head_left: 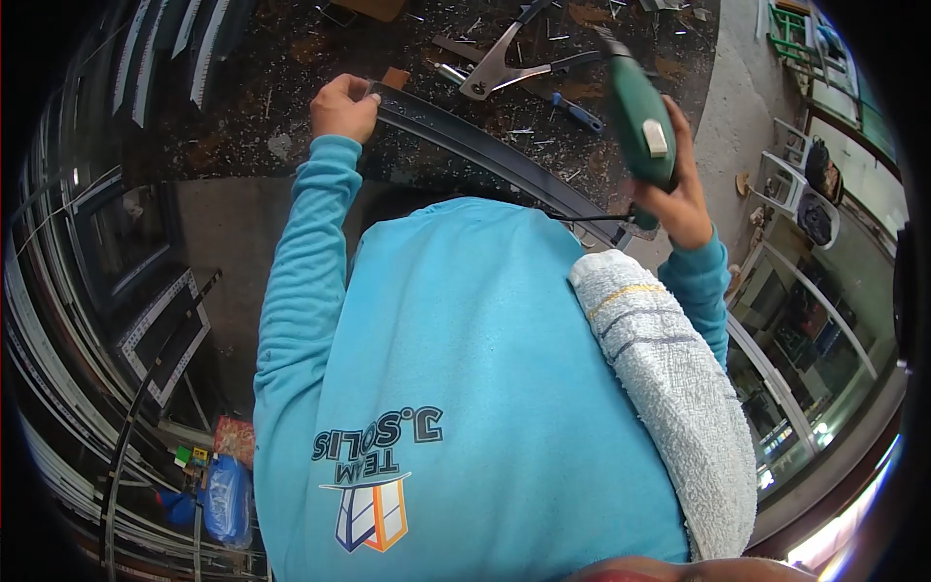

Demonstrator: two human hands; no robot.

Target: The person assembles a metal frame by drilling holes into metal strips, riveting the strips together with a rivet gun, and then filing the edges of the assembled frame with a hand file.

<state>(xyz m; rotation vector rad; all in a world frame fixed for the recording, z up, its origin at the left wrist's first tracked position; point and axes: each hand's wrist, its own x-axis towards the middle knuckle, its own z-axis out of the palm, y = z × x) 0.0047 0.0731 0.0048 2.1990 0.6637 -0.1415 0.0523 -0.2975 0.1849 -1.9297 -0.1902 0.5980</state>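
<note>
Dark strip (485, 148) has left hand (346, 109) clasping its end; right hand (683, 192) grips green tool (640, 121); pliers (490, 73), screwdriver (578, 112) lie nearby.

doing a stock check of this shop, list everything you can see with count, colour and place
power tool: one, green, in right hand
long strip: one, dark, under left hand
clamping pliers: one, silver, on workbench
screwdriver: one, blue handle, beside pliers
small block: one, brown, near left hand
workbench: one, dark, ahead
scraps: many, pale, across workbench
slats: several, pale, upper left
blue container: one, blue, lower left
towel: one, white, on shirt's right
shirt: one, light blue, worn
left hand: one, bare, on strip
right hand: one, bare, gripping tool
</note>
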